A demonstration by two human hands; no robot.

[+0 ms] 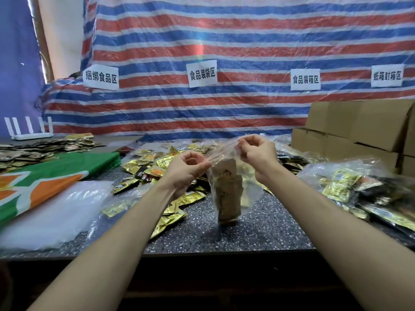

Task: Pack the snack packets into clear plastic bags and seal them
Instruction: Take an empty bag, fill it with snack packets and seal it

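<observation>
Bag (pixel 226 176) of clear plastic hangs above the surface (pixel 258 221), snack packets (pixel 228 189) stacked inside; left hand (pixel 187 169) and right hand (pixel 257 151) pinch its mouth with curled fingers; one pinch slipping (the film looks slippery) could spill the stack.

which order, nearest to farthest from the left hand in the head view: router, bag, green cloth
1. bag, pinched at its top by the left hand
2. green cloth, on the table to the left
3. router, far left at the back
</observation>
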